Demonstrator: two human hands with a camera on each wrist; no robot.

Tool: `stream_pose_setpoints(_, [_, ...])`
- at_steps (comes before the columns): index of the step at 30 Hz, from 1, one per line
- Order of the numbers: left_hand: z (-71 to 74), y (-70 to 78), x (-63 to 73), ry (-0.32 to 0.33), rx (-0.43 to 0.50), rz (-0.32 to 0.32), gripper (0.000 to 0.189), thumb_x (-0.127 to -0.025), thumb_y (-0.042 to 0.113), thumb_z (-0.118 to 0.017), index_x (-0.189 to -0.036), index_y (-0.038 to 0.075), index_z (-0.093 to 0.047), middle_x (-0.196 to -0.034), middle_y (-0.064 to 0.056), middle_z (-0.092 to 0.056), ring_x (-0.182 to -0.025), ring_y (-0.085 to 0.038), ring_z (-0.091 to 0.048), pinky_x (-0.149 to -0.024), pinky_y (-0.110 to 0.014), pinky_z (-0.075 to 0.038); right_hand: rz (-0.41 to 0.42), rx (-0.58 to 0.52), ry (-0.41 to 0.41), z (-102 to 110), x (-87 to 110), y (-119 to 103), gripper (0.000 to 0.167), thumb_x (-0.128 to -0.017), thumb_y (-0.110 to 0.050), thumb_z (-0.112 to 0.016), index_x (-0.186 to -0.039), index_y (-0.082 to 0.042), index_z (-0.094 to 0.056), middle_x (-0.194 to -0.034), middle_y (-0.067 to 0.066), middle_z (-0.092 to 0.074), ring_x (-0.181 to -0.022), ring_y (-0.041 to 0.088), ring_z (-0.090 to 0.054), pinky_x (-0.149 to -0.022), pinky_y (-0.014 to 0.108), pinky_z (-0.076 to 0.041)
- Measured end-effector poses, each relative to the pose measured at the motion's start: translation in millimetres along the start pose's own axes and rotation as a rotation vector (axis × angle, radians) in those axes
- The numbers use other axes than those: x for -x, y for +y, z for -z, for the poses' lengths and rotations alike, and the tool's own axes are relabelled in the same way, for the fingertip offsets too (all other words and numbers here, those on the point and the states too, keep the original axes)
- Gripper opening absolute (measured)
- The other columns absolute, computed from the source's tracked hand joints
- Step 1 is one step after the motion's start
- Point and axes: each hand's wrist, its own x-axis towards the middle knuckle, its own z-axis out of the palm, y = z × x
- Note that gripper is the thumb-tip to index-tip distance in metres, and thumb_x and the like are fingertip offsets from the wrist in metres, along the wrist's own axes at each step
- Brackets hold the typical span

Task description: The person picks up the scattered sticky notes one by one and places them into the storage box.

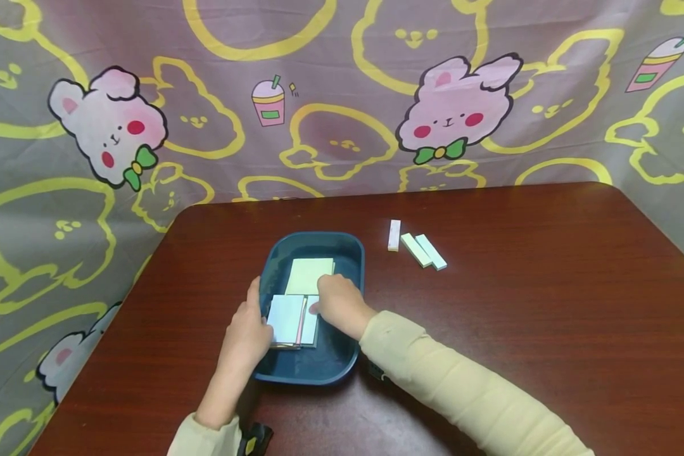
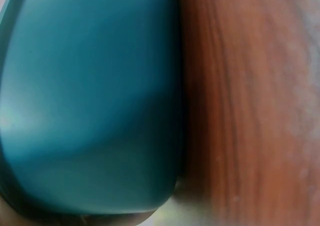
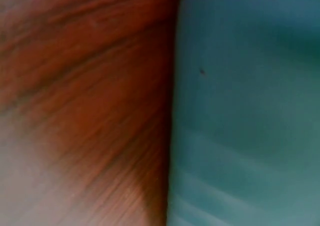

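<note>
A dark blue tray point(image 1: 330, 370) stands on the table. Inside it lie a pale yellow sticky note pad point(image 1: 310, 273) and, nearer to me, a light blue sticky note pad point(image 1: 285, 316). Along the blue pad's right side runs a narrow light blue strip pad point(image 1: 311, 329), set off by a thin pinkish line. My left hand point(image 1: 245, 335) grips the tray's left rim, thumb over the inside by the blue pad. With curled fingers, my right hand point(image 1: 342, 305) reaches over the right rim and pinches the strip pad's upper end; its fingertips are partly hidden. Both wrist views show mainly the tray's outer wall point(image 2: 90, 95).
Right of the tray's far end lie a pale whitish strip pad point(image 1: 394, 235), a pale yellow one point(image 1: 416, 250) and a pale blue one point(image 1: 431, 252). A patterned cloth point(image 1: 342, 95) hangs behind the brown table point(image 1: 547, 285).
</note>
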Motion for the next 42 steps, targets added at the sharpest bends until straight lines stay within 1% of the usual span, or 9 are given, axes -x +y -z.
stream_pose_setpoints(8, [0.1,1.2,0.2,0.006,-0.003,-0.001,0.071,-0.088,-0.002,-0.049,-0.151,0.003,-0.017,-0.123,-0.034,-0.051,-0.084,-0.037,-0.059,-0.062,-0.041,-0.045,0.005,0.023,-0.001,1.0,0.7,-0.4,0.028,-0.081,-0.017,-0.074,-0.101,0.001,-0.067,-0.078,0.011,-0.066,-0.064,0.018,-0.059,-0.061,0.027,-0.049])
stream_pose_setpoints(14, [0.4,1.9,0.3,0.01,-0.005,-0.001,0.071,-0.088,-0.002,-0.049,-0.151,0.002,-0.017,-0.125,-0.035,-0.05,-0.088,-0.039,-0.059,-0.063,-0.043,-0.047,-0.005,-0.005,-0.018,0.9,0.9,0.0,0.032,-0.083,-0.018,-0.073,-0.107,0.001,-0.066,-0.081,0.012,-0.067,-0.065,0.017,-0.059,-0.063,0.028,-0.051])
stream_pose_setpoints(19, [-0.1,1.6,1.8,0.012,0.0,0.004,0.071,-0.088,-0.003,-0.05,-0.15,0.002,-0.017,-0.125,-0.035,-0.05,-0.091,-0.041,-0.059,-0.066,-0.045,-0.049,0.017,-0.019,-0.029,1.6,3.0,0.9,0.031,-0.085,-0.019,-0.071,-0.106,0.002,-0.065,-0.076,0.01,-0.065,-0.062,0.016,-0.057,-0.059,0.026,-0.048])
stream_pose_setpoints(25, [-0.5,1.1,2.4,0.013,0.0,0.001,0.07,-0.088,-0.003,-0.05,-0.15,0.001,-0.018,-0.123,-0.035,-0.051,-0.087,-0.04,-0.059,-0.063,-0.042,-0.048,0.023,-0.022,-0.027,2.2,4.3,0.6,0.03,-0.091,-0.022,-0.064,-0.108,0.003,-0.065,-0.067,0.008,-0.059,-0.056,0.016,-0.055,-0.053,0.024,-0.043])
stream_pose_setpoints(31, [-1.0,1.1,1.8,0.011,0.001,-0.002,0.071,-0.087,-0.003,-0.05,-0.15,0.001,-0.018,-0.123,-0.036,-0.051,-0.086,-0.039,-0.06,-0.062,-0.041,-0.048,0.009,-0.008,-0.008,7.0,3.5,-0.9,0.038,-0.09,-0.025,-0.064,-0.116,0.003,-0.06,-0.078,0.012,-0.064,-0.06,0.016,-0.057,-0.055,0.024,-0.046])
stream_pose_setpoints(34, [-1.0,1.7,1.1,0.006,0.0,0.0,0.071,-0.088,-0.003,-0.051,-0.15,0.001,-0.017,-0.123,-0.036,-0.051,-0.086,-0.039,-0.06,-0.063,-0.042,-0.049,0.036,0.012,0.015,14.8,2.3,0.3,0.039,-0.091,-0.026,-0.064,-0.116,0.003,-0.059,-0.087,0.015,-0.067,-0.065,0.017,-0.059,-0.059,0.026,-0.047])
stream_pose_setpoints(36, [-0.9,2.1,0.8,0.004,0.001,0.004,0.072,-0.088,-0.003,-0.051,-0.15,0.001,-0.017,-0.122,-0.036,-0.051,-0.087,-0.039,-0.059,-0.064,-0.044,-0.05,0.058,0.008,0.035,21.5,1.7,2.4,0.034,-0.092,-0.025,-0.063,-0.113,0.001,-0.061,-0.092,0.015,-0.068,-0.068,0.017,-0.059,-0.061,0.026,-0.047])
stream_pose_setpoints(39, [-1.0,2.4,0.6,0.001,0.003,0.01,0.072,-0.088,-0.003,-0.051,-0.15,0.002,-0.016,-0.123,-0.035,-0.05,-0.088,-0.039,-0.059,-0.064,-0.044,-0.049,0.084,-0.008,0.088,32.5,-0.1,7.6,0.023,-0.093,-0.023,-0.06,-0.103,-0.002,-0.064,-0.089,0.01,-0.067,-0.068,0.015,-0.055,-0.061,0.025,-0.044])
stream_pose_setpoints(42, [-1.2,2.4,0.5,0.001,0.006,0.008,0.072,-0.088,-0.004,-0.05,-0.15,0.002,-0.016,-0.123,-0.035,-0.05,-0.087,-0.039,-0.059,-0.064,-0.043,-0.049,0.091,-0.043,0.146,42.7,-2.0,15.0,0.018,-0.094,-0.021,-0.059,-0.097,-0.005,-0.065,-0.079,0.008,-0.063,-0.062,0.014,-0.053,-0.056,0.023,-0.04])
